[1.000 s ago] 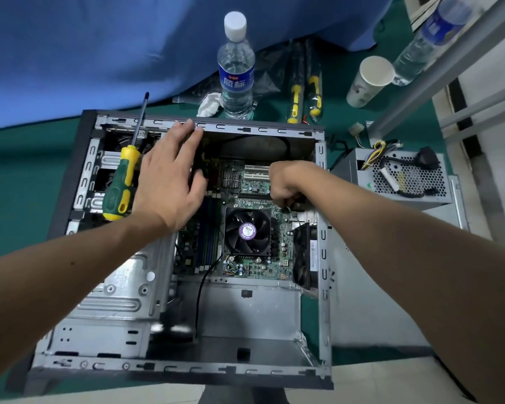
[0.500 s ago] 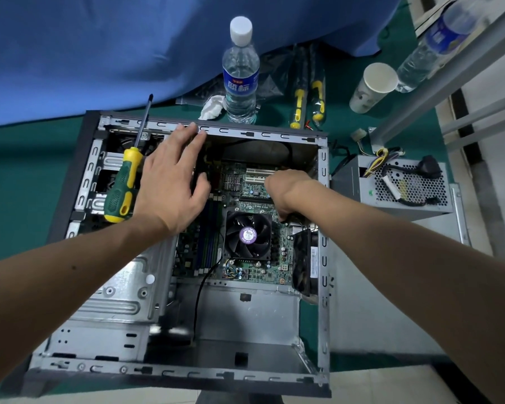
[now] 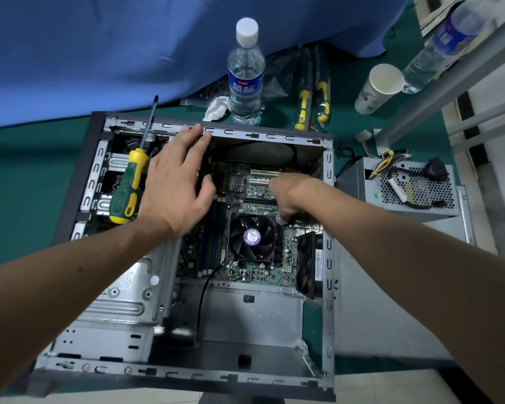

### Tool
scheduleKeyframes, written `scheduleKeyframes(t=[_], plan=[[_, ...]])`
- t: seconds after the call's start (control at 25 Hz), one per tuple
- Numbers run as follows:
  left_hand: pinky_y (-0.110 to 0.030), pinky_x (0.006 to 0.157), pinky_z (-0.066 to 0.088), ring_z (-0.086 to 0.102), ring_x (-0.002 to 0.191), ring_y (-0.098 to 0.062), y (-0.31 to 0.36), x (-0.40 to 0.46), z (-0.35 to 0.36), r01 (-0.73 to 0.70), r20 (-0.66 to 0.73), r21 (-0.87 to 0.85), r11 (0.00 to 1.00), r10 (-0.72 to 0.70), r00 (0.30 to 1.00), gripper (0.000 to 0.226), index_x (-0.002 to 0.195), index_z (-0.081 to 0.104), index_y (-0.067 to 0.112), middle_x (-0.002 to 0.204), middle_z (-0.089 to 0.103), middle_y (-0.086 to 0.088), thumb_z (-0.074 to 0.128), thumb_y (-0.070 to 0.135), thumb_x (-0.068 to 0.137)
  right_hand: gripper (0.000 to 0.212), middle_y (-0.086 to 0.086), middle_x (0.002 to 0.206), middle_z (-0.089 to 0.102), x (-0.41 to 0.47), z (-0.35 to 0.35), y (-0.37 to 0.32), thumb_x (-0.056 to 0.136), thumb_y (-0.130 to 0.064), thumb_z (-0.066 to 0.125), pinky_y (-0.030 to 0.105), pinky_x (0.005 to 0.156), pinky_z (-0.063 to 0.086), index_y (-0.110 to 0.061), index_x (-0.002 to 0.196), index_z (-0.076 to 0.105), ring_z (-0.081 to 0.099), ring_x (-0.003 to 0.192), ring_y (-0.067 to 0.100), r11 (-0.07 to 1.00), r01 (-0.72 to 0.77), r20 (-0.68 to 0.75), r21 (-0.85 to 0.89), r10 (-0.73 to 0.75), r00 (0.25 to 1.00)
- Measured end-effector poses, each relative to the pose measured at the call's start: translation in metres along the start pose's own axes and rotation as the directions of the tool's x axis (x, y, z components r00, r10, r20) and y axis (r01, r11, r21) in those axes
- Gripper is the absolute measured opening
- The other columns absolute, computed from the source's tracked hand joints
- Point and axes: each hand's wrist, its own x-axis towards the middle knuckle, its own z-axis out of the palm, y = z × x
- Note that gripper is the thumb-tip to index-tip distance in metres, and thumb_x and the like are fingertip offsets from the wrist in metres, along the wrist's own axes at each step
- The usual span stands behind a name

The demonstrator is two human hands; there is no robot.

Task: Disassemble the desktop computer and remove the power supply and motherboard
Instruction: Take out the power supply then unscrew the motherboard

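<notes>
The open desktop case (image 3: 328, 258) lies on its side on the green mat. Inside it sits the motherboard (image 3: 263, 185) with a black CPU fan (image 3: 252, 237). My left hand (image 3: 175, 185) is spread flat over the drive cage, its fingertips touching the case's far rim. My right hand (image 3: 289, 196) reaches down to the board just right of the fan, with its fingers curled on a small connector that they mostly hide. The grey power supply (image 3: 405, 188) stands outside the case on the right, its cables lying on top.
A green and yellow screwdriver (image 3: 129, 188) lies across the drive cage beside my left hand. Behind the case stand a water bottle (image 3: 246, 71), two bagged screwdrivers (image 3: 312, 91) and a paper cup (image 3: 379, 88). A metal frame (image 3: 449, 71) rises at the right, and blue cloth (image 3: 99, 48) hangs behind.
My right hand has sunk a little lower onto the board beside the fan. My left hand stays spread over the drive cage.
</notes>
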Motion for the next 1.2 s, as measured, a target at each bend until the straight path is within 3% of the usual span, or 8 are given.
scheduleKeyframes(t=[0.16,0.36,0.88,1.0,1.12,1.2], plan=[[-0.044,0.115,0.023,0.018,0.148,-0.021,-0.001,0.0,0.002,-0.002,-0.006,0.002,1.0,0.002,1.0,0.068,0.152,0.031,0.017,0.159,0.025,-0.001,0.043,0.033,0.088,0.024,0.001,0.098,0.059,0.0,0.005,-0.003,0.084,-0.005,0.07,0.031,0.07,0.045,-0.013,0.099,0.054,0.054,0.083,0.022,0.997,0.011,-0.107,-0.074,-0.019,0.994],[-0.045,0.115,0.023,0.018,0.148,-0.02,-0.002,-0.001,0.001,-0.005,-0.008,0.003,1.0,0.005,1.0,0.068,0.152,0.031,0.017,0.159,0.024,-0.001,0.043,0.034,0.088,0.027,-0.003,0.078,0.046,0.001,0.005,-0.004,0.083,0.001,0.066,0.028,0.069,0.043,-0.016,0.093,0.048,0.053,0.081,0.02,1.0,0.01,-0.136,-0.02,-0.013,0.991],[-0.046,0.115,0.025,0.021,0.147,-0.022,-0.002,0.0,0.001,-0.015,-0.013,-0.004,1.0,0.014,1.0,0.068,0.152,0.033,0.016,0.159,0.026,-0.002,0.044,0.034,0.087,0.02,0.0,0.082,0.051,-0.004,0.004,-0.004,0.085,0.004,0.058,0.031,0.07,0.044,-0.013,0.091,0.051,0.053,0.082,0.022,1.0,-0.028,-0.16,0.011,0.029,0.987],[-0.045,0.114,0.025,0.02,0.147,-0.021,-0.003,0.0,0.002,-0.015,-0.015,-0.004,1.0,0.015,1.0,0.068,0.152,0.033,0.016,0.159,0.026,-0.001,0.044,0.035,0.087,0.018,-0.001,0.077,0.048,-0.005,0.003,-0.002,0.085,0.003,0.057,0.029,0.066,0.042,-0.012,0.093,0.052,0.053,0.079,0.02,1.0,-0.003,-0.13,0.001,0.004,0.992],[-0.045,0.114,0.025,0.019,0.147,-0.021,-0.003,0.0,0.002,-0.015,-0.019,-0.002,1.0,0.015,1.0,0.068,0.152,0.032,0.017,0.159,0.025,-0.001,0.044,0.036,0.087,0.016,0.003,0.088,0.057,-0.007,0.003,-0.002,0.086,0.002,0.058,0.029,0.065,0.042,-0.012,0.091,0.051,0.052,0.077,0.02,1.0,-0.004,-0.088,-0.016,0.003,0.996],[-0.046,0.114,0.027,0.019,0.147,-0.021,-0.004,0.0,0.002,-0.01,-0.016,0.0,1.0,0.01,1.0,0.068,0.152,0.032,0.016,0.159,0.025,-0.001,0.043,0.037,0.087,0.02,0.005,0.092,0.061,-0.01,-0.003,-0.001,0.084,-0.003,0.068,0.029,0.063,0.044,-0.012,0.082,0.05,0.053,0.074,0.019,1.0,0.014,-0.012,0.017,-0.014,1.0]])
